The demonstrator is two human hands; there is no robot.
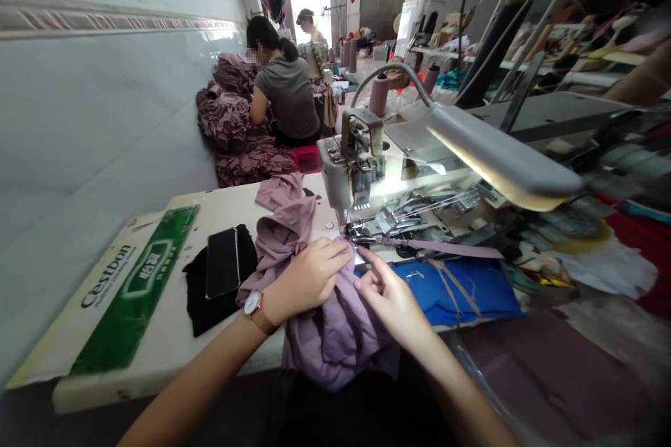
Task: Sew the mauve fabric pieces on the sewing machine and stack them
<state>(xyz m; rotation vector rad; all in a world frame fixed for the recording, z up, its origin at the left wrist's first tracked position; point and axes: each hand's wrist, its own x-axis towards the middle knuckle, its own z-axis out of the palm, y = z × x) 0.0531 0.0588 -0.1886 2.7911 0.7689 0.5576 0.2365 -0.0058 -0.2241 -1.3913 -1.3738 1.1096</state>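
Observation:
A mauve garment (325,328) lies bunched on the white sewing table (172,335) and runs under the foot of a sewing machine (356,167). My left hand (309,278), with a wristwatch, presses down on the cloth just left of the needle, fingers curled on the fabric. My right hand (391,300) sits to the right of it, index finger stretched toward the presser foot, the other fingers pinching the cloth. A mauve binding strip (445,248) feeds in from the right.
A black phone (223,262) rests on black cloth at the left, beside a green and white bag (126,293). Blue fabric (461,293) lies right of my hands. A lamp (498,154) hangs over the machine. Another person (286,87) sits ahead beside piled mauve garments.

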